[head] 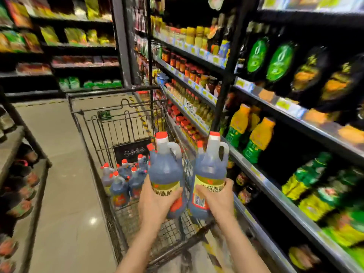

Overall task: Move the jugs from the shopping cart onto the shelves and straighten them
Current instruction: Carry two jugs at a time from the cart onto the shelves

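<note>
My left hand (157,201) grips a dark jug (166,170) with a red cap and yellow label, held upright above the shopping cart (98,125). My right hand (218,200) grips a second jug (211,170) of the same kind, over the cart's right rim and close to the shelves (262,180). Behind each held jug a further red cap shows, so each hand may hold two; I cannot tell. Several more jugs (122,180) stand in the cart's far left part.
The right shelves hold green and yellow bottles (254,138), with a dark gap beside them at mid height. Jars and sauce bottles (189,69) fill the shelves further on. A low shelf with dark bottles (21,186) lines the left. Tiled aisle floor (65,174) runs between.
</note>
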Demonstrator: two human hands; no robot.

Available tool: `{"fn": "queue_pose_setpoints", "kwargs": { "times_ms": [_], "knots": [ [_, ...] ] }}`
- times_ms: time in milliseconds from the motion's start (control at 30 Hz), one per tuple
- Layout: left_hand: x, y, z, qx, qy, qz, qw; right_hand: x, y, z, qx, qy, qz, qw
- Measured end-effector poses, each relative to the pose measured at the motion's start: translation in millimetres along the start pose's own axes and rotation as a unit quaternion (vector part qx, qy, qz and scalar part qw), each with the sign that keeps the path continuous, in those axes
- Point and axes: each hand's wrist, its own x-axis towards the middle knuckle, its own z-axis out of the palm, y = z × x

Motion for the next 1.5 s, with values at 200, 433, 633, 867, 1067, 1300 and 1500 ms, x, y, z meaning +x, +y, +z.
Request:
{"fn": "queue_pose_setpoints", "kwargs": {
  "times_ms": [200,433,633,867,1067,1300,1500],
  "knots": [
    [-64,54,17,-0.032,-0.075,0.036,0.996,-56,-14,-94,0.056,0.080,-0.027,0.995],
    [-184,115,61,-0.089,-0.203,0.091,0.971,-140,5,-229,0.064,0.226,-0.054,0.970],
    [-317,148,102,-0.106,-0.322,0.131,0.932,-244,31,-355,0.078,0.336,-0.057,0.937],
    [-481,180,138,-0.128,-0.450,0.151,0.871,-370,71,-484,0.069,0.461,-0.043,0.884],
    [-602,197,167,-0.138,-0.549,0.190,0.802,-463,109,-566,0.065,0.563,-0.011,0.824],
    [-724,205,204,-0.113,-0.655,0.243,0.707,-553,154,-629,0.089,0.673,0.039,0.733],
    [-825,197,224,-0.090,-0.733,0.266,0.619,-620,200,-674,0.109,0.745,0.090,0.652]
  ]
}}
